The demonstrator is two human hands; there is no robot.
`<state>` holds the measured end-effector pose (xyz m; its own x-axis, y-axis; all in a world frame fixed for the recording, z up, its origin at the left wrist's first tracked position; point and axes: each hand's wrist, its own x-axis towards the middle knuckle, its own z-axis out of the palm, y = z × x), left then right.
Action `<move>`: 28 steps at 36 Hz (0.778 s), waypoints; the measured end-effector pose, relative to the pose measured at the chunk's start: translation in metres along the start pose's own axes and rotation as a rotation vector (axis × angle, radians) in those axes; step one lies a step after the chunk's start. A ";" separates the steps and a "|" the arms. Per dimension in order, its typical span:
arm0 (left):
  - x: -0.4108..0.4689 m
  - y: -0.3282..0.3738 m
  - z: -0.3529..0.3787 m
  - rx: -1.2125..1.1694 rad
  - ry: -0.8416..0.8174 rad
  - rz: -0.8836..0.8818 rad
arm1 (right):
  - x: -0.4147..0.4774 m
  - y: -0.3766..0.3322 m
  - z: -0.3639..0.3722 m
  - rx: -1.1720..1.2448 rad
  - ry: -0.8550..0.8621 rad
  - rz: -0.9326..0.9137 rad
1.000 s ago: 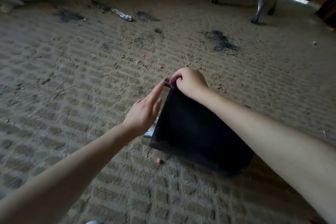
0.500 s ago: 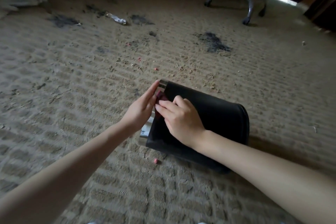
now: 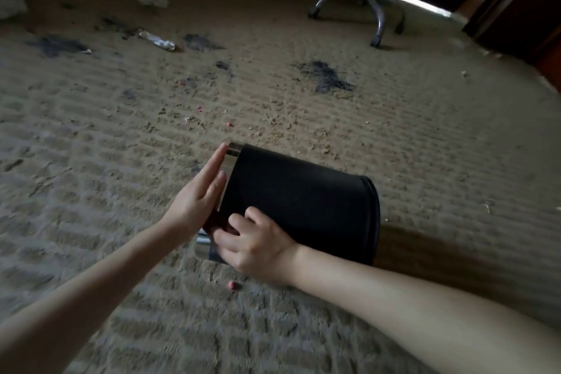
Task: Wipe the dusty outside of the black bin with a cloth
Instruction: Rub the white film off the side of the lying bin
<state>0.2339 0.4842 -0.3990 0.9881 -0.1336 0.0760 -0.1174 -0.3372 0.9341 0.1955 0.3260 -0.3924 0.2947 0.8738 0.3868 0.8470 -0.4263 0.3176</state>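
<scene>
Centre of the frame, read from left to right. The left hand (image 3: 197, 200) is reaching in from the lower left. It is lying flat, fingers straight and together, against the silver rim (image 3: 233, 149) of the bin (image 3: 303, 200).

Just right of its palm, part of a dark reddish cloth (image 3: 214, 222) is showing; the rest is hidden. The right hand (image 3: 255, 246) is coming in from the lower right. It is curling its fingers over the cloth and pressing it onto the bin's side, beside the lower end of the rim.

The bin is lying on its side on the carpet (image 3: 91, 191), with its mouth toward the left of the frame and its base toward the right. Its black wall is extending above and to the right of the right hand, uncovered. A pink bit (image 3: 231, 284) is lying on the carpet just below the mouth, apart from the bin. A chair base (image 3: 364, 0) is standing at the upper right, well apart from the bin.

Against the earlier frames, the right hand and cloth are sitting lower along the rim. One second ago they were at its upper corner, and half a second ago near its middle. The left hand is staying flat on the rim throughout.
</scene>
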 end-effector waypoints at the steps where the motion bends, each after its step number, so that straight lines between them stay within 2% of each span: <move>1: 0.000 0.001 -0.001 0.011 -0.004 0.004 | -0.002 -0.001 0.001 0.002 -0.007 -0.015; 9: 0.003 0.008 -0.006 0.166 -0.047 -0.002 | -0.048 0.010 -0.008 0.018 -0.045 -0.088; 18: 0.012 0.016 -0.010 0.218 -0.109 -0.069 | -0.130 0.034 -0.045 -0.012 -0.236 -0.126; 24: -0.017 0.002 -0.014 -0.074 -0.042 -0.268 | -0.163 0.059 -0.076 -0.048 -0.431 -0.026; 28: -0.036 -0.005 -0.003 -0.137 -0.079 -0.370 | -0.158 0.084 -0.105 0.033 -0.382 0.132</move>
<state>0.1989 0.4932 -0.4056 0.9498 -0.0992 -0.2966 0.2648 -0.2492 0.9315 0.1737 0.1279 -0.3360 0.5395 0.8390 0.0709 0.8030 -0.5380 0.2564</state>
